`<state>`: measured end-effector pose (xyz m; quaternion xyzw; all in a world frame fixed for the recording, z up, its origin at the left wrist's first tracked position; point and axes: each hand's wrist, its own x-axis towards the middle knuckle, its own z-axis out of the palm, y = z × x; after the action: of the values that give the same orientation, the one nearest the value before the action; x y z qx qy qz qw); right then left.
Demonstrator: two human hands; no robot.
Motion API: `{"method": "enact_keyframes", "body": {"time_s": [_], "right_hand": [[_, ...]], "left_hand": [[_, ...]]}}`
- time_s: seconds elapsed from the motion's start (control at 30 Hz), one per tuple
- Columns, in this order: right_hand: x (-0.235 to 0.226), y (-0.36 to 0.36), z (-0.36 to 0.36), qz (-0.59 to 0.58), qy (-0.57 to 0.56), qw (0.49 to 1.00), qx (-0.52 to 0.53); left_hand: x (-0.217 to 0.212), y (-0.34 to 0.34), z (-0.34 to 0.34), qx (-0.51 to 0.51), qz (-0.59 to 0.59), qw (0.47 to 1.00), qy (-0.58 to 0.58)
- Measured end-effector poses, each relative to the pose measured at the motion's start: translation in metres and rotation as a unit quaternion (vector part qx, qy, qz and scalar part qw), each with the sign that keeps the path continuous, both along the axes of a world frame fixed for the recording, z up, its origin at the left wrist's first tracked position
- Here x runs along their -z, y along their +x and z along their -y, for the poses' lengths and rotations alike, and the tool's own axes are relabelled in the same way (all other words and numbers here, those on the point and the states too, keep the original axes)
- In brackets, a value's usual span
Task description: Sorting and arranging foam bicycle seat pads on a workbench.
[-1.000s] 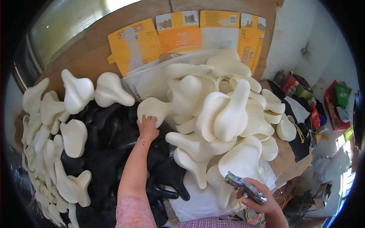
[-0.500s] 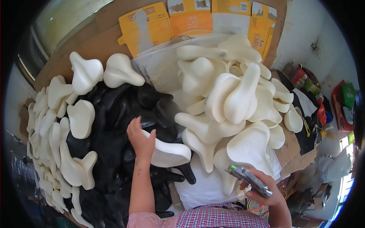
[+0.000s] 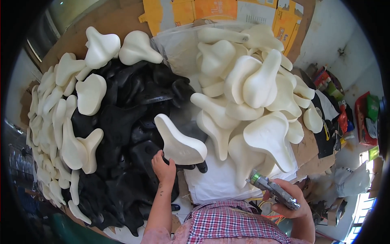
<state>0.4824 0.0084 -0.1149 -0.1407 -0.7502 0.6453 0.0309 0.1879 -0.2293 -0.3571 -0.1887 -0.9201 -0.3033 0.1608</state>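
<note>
My left hand [image 3: 164,168] reaches into the heap of black saddle bases [image 3: 122,162]. Its fingers curl at the edge of one black saddle base [image 3: 145,156], with the thumb raised; the fingertips are partly hidden. Just above that hand, a white foam saddle pad [image 3: 182,143] lies tilted over dark pieces, its narrow end up and to the left. My right hand [image 3: 293,199] is closed around a metal spray gun [image 3: 273,189] with a green ring near its front. The gun points up and left, near the lower edge of the foam pile.
A tall pile of cream foam saddle pads [image 3: 260,87] rests on white sheeting [image 3: 211,185] at the right. More pads [image 3: 53,105] heap up along the left side. Flattened yellow cartons [image 3: 215,9] line the back. Cables [image 3: 268,211] hang near my right arm.
My left hand has let go of the white foam pad and moved down to a black base. The view has shifted, so the piles appear higher. The spray gun stays in my right hand.
</note>
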Motion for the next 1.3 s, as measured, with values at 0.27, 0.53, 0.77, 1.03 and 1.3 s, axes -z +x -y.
{"method": "enact_keyframes", "body": {"time_s": [0.27, 0.53, 0.77, 1.03, 1.3], "right_hand": [[0.000, 0.038, -0.005, 0.067, 0.013, 0.996, -0.049], [-0.002, 0.052, -0.024, 0.010, 0.015, 0.998, -0.053], [-0.016, 0.062, -0.036, -0.011, -0.064, 0.997, 0.052], [-0.016, 0.120, -0.089, -0.025, -0.073, 0.997, -0.011], [-0.040, 0.181, -0.138, -0.077, -0.034, 0.994, 0.075]], "left_hand": [[0.071, 0.007, -0.016, -0.207, 0.524, 0.718, 0.408], [0.085, -0.020, -0.031, -0.234, 0.311, 0.906, 0.167], [0.042, 0.029, -0.036, -0.151, 0.420, 0.827, 0.342], [-0.045, 0.030, -0.039, -0.117, 0.311, 0.753, 0.567], [-0.066, 0.086, -0.180, 0.039, 0.613, 0.729, 0.302]]}}
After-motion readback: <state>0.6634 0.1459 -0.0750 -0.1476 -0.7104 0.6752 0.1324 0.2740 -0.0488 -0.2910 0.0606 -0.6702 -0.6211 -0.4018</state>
